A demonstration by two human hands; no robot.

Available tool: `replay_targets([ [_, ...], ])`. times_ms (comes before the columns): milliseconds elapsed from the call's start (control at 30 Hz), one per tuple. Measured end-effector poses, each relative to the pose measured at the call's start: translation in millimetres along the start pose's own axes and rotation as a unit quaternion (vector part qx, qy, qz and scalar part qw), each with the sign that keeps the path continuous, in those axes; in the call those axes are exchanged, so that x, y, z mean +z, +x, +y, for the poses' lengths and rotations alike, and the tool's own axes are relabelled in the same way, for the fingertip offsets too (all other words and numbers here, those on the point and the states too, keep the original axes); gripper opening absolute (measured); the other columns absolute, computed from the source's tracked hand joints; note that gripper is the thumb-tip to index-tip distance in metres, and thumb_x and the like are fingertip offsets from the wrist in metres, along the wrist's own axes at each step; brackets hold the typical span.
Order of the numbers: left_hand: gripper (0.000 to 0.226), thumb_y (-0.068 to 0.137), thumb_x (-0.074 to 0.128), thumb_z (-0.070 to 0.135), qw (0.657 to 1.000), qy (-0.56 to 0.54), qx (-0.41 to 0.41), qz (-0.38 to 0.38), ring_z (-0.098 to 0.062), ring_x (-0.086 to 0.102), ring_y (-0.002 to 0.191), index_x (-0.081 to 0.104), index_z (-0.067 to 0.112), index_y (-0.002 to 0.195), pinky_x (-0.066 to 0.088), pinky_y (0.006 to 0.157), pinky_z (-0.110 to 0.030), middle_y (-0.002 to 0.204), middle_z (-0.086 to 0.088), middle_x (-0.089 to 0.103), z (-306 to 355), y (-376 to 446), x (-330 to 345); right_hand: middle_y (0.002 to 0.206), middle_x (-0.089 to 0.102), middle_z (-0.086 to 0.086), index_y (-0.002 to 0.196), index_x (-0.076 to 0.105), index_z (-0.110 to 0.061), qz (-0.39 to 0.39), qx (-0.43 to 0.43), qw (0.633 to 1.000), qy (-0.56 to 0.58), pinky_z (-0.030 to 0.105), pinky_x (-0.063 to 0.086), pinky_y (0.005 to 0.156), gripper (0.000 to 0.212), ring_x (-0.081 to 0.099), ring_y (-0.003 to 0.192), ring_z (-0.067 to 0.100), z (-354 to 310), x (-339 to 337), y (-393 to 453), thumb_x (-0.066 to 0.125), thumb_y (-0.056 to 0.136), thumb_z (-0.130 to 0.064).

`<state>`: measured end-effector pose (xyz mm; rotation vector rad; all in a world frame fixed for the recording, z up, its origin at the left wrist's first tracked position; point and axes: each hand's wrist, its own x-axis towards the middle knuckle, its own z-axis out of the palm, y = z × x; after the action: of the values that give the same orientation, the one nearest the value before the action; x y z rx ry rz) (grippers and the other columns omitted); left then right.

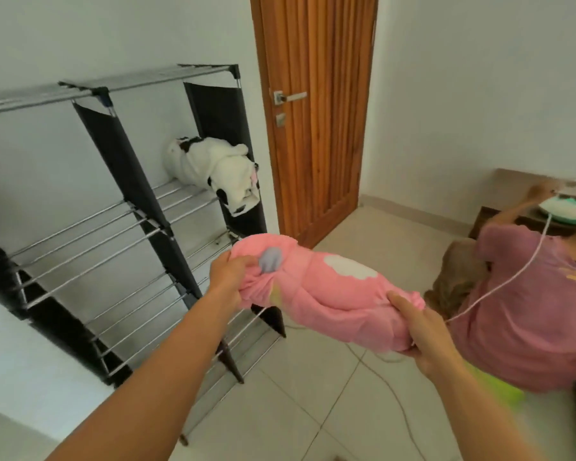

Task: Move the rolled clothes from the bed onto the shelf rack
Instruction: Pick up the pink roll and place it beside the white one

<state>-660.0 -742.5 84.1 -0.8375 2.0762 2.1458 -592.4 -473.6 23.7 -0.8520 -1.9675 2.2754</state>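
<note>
Both hands carry a pink rolled fleece garment [323, 294] with white and grey-blue patches in the air beside the black-and-metal shelf rack [120, 207]: the left hand [226, 277] clenches its far end, the right hand [426, 337] its near end. A white-and-black rolled garment [217, 174] lies on an upper right shelf of the rack, near the wooden door [316, 104].

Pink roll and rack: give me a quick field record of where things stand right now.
held item: pink rolled garment, off the rack, in the air in front of it
left hand: gripping the roll's far end
right hand: gripping the near end
shelf rack: against the wall, one white-and-black roll on an upper right shelf
bystander: person in pink shirt at right
</note>
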Motion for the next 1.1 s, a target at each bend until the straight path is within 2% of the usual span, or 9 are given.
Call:
replay_targets([
  [167, 0.046, 0.078, 0.062, 0.0, 0.99, -0.003, 0.101, 0.096, -0.024, 0.062, 0.083, 0.056, 0.007, 0.123, 0.052, 0.063, -0.029, 0.111, -0.01, 0.062, 58.0, 61.6, -16.1, 0.104, 0.065, 0.01, 0.116, 0.059, -0.011, -0.088, -0.005, 0.995, -0.038, 0.042, 0.056, 0.07, 0.04, 0.062, 0.087, 0.024, -27.5, 82.6, 64.4, 0.067, 0.084, -0.033],
  [333, 0.022, 0.076, 0.056, -0.001, 0.948, 0.09, 0.228, 0.203, -0.022, 0.059, 0.078, 0.062, 0.015, 0.089, 0.045, 0.056, -0.025, 0.082, -0.001, 0.063, 131.0, 105.5, -36.8, 0.111, 0.065, 0.009, 0.121, 0.057, -0.014, -0.187, -0.001, 0.982, -0.041, 0.039, 0.055, 0.07, 0.039, 0.061, 0.093, 0.021, -55.0, 167.2, 101.3, 0.063, 0.087, -0.033],
  [433, 0.034, 0.082, 0.055, 0.004, 0.899, 0.182, 0.301, 0.261, -0.02, 0.058, 0.093, 0.06, 0.015, 0.114, 0.046, 0.075, -0.028, 0.102, -0.003, 0.063, 178.9, 132.3, -48.6, 0.114, 0.065, 0.009, 0.125, 0.054, -0.016, -0.242, -0.005, 0.969, -0.039, 0.041, 0.057, 0.076, 0.042, 0.062, 0.098, 0.021, -66.0, 219.5, 112.5, 0.059, 0.089, -0.037],
  [500, 0.043, 0.083, 0.055, 0.006, 0.874, 0.245, 0.324, 0.268, -0.024, 0.057, 0.105, 0.052, 0.012, 0.126, 0.045, 0.08, -0.031, 0.114, -0.008, 0.06, 201.3, 156.8, -55.0, 0.105, 0.067, 0.005, 0.12, 0.055, -0.017, -0.26, -0.003, 0.965, -0.029, 0.037, 0.057, 0.075, 0.037, 0.063, 0.094, 0.017, -71.8, 251.4, 115.9, 0.058, 0.089, -0.038],
  [567, 0.05, 0.086, 0.058, 0.011, 0.863, 0.321, 0.313, 0.234, -0.025, 0.053, 0.111, 0.042, 0.009, 0.134, 0.045, 0.082, -0.034, 0.119, -0.009, 0.053, 213.5, 180.3, -59.8, 0.101, 0.067, 0.002, 0.116, 0.056, -0.018, -0.27, 0.006, 0.963, -0.01, 0.038, 0.056, 0.078, 0.033, 0.064, 0.094, 0.017, -72.5, 279.1, 117.8, 0.058, 0.09, -0.038],
  [667, 0.055, 0.088, 0.058, 0.02, 0.861, 0.388, 0.261, 0.202, -0.038, 0.048, 0.123, 0.034, 0.009, 0.137, 0.047, 0.096, -0.05, 0.133, -0.02, 0.047, 222.7, 207.2, -69.7, 0.108, 0.066, 0.005, 0.117, 0.054, -0.018, -0.288, 0.024, 0.957, 0.002, 0.044, 0.056, 0.086, 0.032, 0.063, 0.102, 0.023, -67.3, 314.4, 117.3, 0.057, 0.091, -0.036],
  [800, 0.06, 0.09, 0.058, 0.027, 0.862, 0.405, 0.207, 0.226, -0.038, 0.039, 0.13, 0.031, 0.007, 0.14, 0.04, 0.1, -0.045, 0.142, -0.02, 0.038, 227.8, 230.4, -75.6, 0.11, 0.068, 0.01, 0.117, 0.058, -0.014, -0.299, 0.063, 0.952, 0.016, 0.045, 0.057, 0.082, 0.031, 0.064, 0.101, 0.024, -56.9, 346.0, 116.5, 0.057, 0.092, -0.032],
  [900, 0.062, 0.09, 0.058, 0.022, 0.868, 0.398, 0.184, 0.233, -0.038, 0.028, 0.138, 0.029, 0.011, 0.144, 0.033, 0.108, -0.045, 0.149, -0.02, 0.029, 220.8, 240.6, -75.9, 0.11, 0.067, 0.011, 0.119, 0.057, -0.012, -0.291, 0.079, 0.953, 0.031, 0.039, 0.059, 0.071, 0.032, 0.064, 0.099, 0.023, -56.1, 359.3, 118.1, 0.058, 0.092, -0.03],
  [1100, 0.085, 0.089, 0.056, 0.008, 0.88, 0.371, 0.188, 0.231, -0.037, -0.018, 0.147, 0.007, 0.033, 0.154, 0.006, 0.117, -0.056, 0.159, -0.011, -0.024, 188.9, 254.7, -67.4, 0.108, 0.07, 0.014, 0.116, 0.06, -0.008, -0.278, 0.073, 0.958, 0.027, 0.038, 0.06, 0.064, 0.036, 0.066, 0.098, 0.028, -56.8, 365.5, 129.2, 0.059, 0.09, -0.033],
])
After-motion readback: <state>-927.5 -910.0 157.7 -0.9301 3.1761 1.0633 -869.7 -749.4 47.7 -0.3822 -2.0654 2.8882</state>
